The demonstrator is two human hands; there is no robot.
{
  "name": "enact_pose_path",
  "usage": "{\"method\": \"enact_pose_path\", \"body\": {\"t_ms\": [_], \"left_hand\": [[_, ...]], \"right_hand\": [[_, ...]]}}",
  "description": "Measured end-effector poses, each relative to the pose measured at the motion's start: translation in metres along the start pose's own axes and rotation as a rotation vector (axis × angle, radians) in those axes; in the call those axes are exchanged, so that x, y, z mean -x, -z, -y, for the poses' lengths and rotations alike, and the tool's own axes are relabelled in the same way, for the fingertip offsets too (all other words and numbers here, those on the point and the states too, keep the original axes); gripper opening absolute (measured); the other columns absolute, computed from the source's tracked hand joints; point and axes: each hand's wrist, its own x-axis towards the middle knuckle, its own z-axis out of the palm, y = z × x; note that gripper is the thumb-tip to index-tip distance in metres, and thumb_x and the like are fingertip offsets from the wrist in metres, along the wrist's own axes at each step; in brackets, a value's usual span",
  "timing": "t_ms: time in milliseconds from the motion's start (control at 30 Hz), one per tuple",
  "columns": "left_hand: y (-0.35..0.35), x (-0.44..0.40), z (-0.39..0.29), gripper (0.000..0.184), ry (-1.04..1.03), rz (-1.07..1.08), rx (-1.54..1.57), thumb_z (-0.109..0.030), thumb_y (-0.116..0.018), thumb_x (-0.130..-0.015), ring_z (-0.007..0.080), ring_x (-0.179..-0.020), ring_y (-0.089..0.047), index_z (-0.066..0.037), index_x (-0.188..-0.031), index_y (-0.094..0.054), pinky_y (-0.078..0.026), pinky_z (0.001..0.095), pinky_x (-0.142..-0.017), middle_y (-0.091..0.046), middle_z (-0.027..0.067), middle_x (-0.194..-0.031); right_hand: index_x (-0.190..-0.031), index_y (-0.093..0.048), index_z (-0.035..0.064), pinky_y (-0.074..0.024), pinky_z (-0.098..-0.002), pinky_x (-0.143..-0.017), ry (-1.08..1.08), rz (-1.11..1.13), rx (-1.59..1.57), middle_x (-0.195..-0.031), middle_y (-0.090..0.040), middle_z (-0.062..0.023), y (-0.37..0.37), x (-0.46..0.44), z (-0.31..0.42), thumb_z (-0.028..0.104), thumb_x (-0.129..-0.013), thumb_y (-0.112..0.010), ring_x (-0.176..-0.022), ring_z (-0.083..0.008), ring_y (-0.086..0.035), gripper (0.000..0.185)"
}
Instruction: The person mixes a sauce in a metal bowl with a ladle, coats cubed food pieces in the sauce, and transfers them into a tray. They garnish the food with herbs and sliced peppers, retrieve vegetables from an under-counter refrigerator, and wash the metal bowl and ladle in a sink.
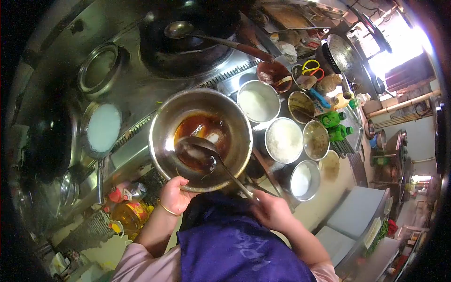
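Note:
A wide metal bowl point(162, 113) is held in front of me, its rim gripped by my left hand point(176, 196) at the near left. Dark brown sauce point(190, 126) pools in the bottom of the bowl, with a small pale lump in it. My right hand point(272, 209) is closed round the handle of a metal ladle point(202, 145). The ladle's head lies inside the bowl, partly over the sauce. Right of the bowl stand metal pots, among them one with white contents point(284, 140) and another with pale contents point(258, 101).
Behind the bowl, a second ladle point(178, 29) rests across a large dark wok point(188, 61). A long-handled pan point(102, 129) with whitish liquid sits at left. Green bottles point(336, 126) and scissors point(312, 69) stand at right. An oil bottle point(129, 214) is low at left.

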Motion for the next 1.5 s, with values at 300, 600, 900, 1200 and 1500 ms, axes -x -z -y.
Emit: {"method": "enact_pose_path", "body": {"t_ms": [300, 600, 900, 1200, 1500], "left_hand": [[-0.003, -0.002, 0.011, 0.041, 0.069, -0.036, -0.016, -0.005, -0.045, -0.079, 0.0355, -0.106, -0.058, 0.008, -0.118, -0.047, -0.046, 0.0495, -0.097, -0.058, 0.0222, -0.117], [-0.008, -0.01, -0.001, 0.044, 0.01, -0.055, -0.075, -0.006, -0.045, -0.079, 0.0363, -0.111, -0.056, 0.008, -0.121, -0.046, -0.045, 0.0508, -0.097, -0.056, 0.023, -0.119], [0.004, -0.019, -0.016, 0.047, 0.023, -0.057, -0.057, -0.005, -0.044, -0.079, 0.0379, -0.113, -0.054, 0.01, -0.123, -0.043, -0.044, 0.0513, -0.099, -0.054, 0.0247, -0.123], [0.019, -0.012, -0.014, 0.045, -0.001, -0.052, 0.014, -0.004, -0.042, -0.079, 0.0386, -0.113, -0.054, 0.011, -0.121, -0.043, -0.046, 0.0525, -0.097, -0.053, 0.0257, -0.121], [0.009, -0.01, -0.014, 0.043, -0.025, -0.069, 0.035, -0.004, -0.042, -0.08, 0.0365, -0.11, -0.057, 0.011, -0.121, -0.043, -0.049, 0.0501, -0.095, -0.055, 0.0243, -0.12]], "right_hand": [[-0.112, -0.056, 0.008, -0.0527, -0.0417, -0.063, 0.012, -0.229, 0.16, -0.086, -0.064, -0.0162, 0.002, -0.02, -0.007, 0.013, -0.077, -0.065, -0.073, -0.0355, -0.064, 0.037], [-0.121, -0.052, 0.0129, -0.0512, -0.0417, -0.054, 0.103, -0.141, 0.36, -0.082, -0.059, -0.0101, 0.004, -0.009, 0.005, 0.018, -0.08, -0.064, -0.065, -0.0314, -0.062, 0.043], [-0.124, -0.047, 0.0014, -0.0483, -0.0299, -0.057, -0.237, -0.242, -0.674, -0.087, -0.061, -0.0067, 0.024, -0.026, -0.015, 0.012, -0.087, -0.059, -0.066, -0.0137, -0.058, 0.04], [-0.117, -0.054, 0.0003, -0.0414, -0.0246, -0.047, -0.475, -0.195, -0.656, -0.079, -0.061, -0.0064, 0.062, -0.079, -0.039, 0.011, -0.081, -0.058, -0.055, -0.0105, -0.052, 0.038], [-0.119, -0.054, 0.002, -0.0397, -0.0243, -0.044, -0.488, -0.199, -1.208, -0.075, -0.058, -0.0054, 0.06, -0.058, -0.043, 0.011, -0.084, -0.054, -0.05, -0.0101, -0.049, 0.036]]}}
